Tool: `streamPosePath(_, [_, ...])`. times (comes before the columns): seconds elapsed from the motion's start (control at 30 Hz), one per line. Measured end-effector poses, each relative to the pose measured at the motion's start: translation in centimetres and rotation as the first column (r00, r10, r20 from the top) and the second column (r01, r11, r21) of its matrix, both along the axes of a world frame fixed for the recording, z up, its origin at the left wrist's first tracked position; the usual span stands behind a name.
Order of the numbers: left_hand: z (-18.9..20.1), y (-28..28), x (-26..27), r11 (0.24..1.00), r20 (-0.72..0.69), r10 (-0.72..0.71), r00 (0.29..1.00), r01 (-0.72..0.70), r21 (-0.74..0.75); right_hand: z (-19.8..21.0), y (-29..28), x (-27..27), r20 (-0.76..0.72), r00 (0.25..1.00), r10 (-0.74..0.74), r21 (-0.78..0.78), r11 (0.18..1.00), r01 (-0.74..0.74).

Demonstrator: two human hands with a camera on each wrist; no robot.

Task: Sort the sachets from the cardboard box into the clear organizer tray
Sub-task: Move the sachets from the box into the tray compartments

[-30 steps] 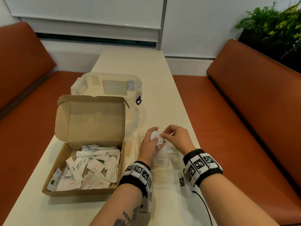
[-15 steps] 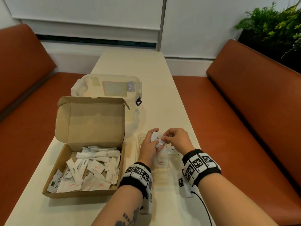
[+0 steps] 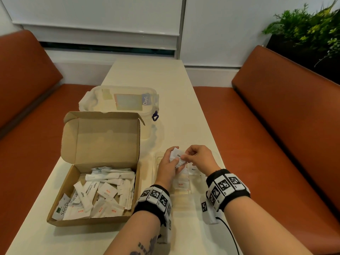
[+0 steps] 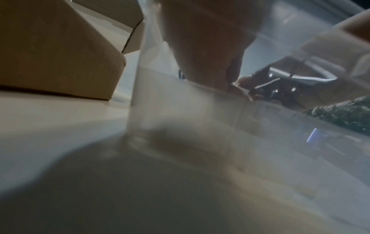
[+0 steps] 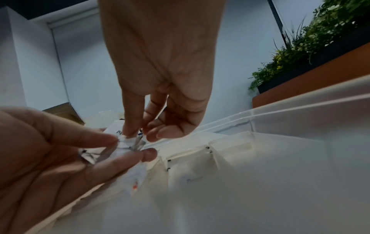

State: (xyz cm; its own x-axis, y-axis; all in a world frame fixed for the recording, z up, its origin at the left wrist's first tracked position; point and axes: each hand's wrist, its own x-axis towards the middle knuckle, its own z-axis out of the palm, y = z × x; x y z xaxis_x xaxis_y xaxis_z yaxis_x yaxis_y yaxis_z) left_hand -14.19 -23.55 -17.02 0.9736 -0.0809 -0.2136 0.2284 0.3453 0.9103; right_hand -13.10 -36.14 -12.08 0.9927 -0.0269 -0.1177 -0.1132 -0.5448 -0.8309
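The open cardboard box (image 3: 73, 192) at the left holds several white sachets (image 3: 103, 194). To its right lies the clear organizer tray (image 3: 155, 162), with a few sachets (image 3: 181, 184) in its compartments. Above the tray, my left hand (image 3: 174, 161) grips a small bunch of white sachets (image 3: 174, 155). My right hand (image 3: 184, 157) pinches one sachet of that bunch between thumb and forefinger. In the right wrist view the right hand's fingertips (image 5: 128, 133) pinch the crumpled bunch (image 5: 120, 150), which lies in the left hand (image 5: 50, 150). The left wrist view is blurred by the tray wall (image 4: 140, 79).
A lidded clear plastic container (image 3: 119, 102) stands behind the cardboard box. The narrow cream table (image 3: 174, 107) runs between two orange benches (image 3: 276, 144). A green plant (image 3: 309, 28) stands at the far right. A cable (image 3: 230, 234) trails from my right wrist.
Both hands stay together above the tray and have shifted slightly away from me. The right fingers keep working at the bunch in the left hand.
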Motion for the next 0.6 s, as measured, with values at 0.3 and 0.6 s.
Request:
streamPosePath(0.3, [-0.3, 0.0, 0.1, 0.999, 0.012, 0.007, 1.0, -0.007, 0.033, 0.0, -0.8, 0.2, -0.023, 0.999, -0.045, -0.032, 0.999, 0.044])
streamPosePath(0.6, [-0.6, 0.1, 0.2, 0.999, 0.04, 0.006, 0.999, -0.007, 0.036, -0.6, -3.5, 0.1, -0.121, 0.99, -0.07, -0.479, 0.878, 0.003])
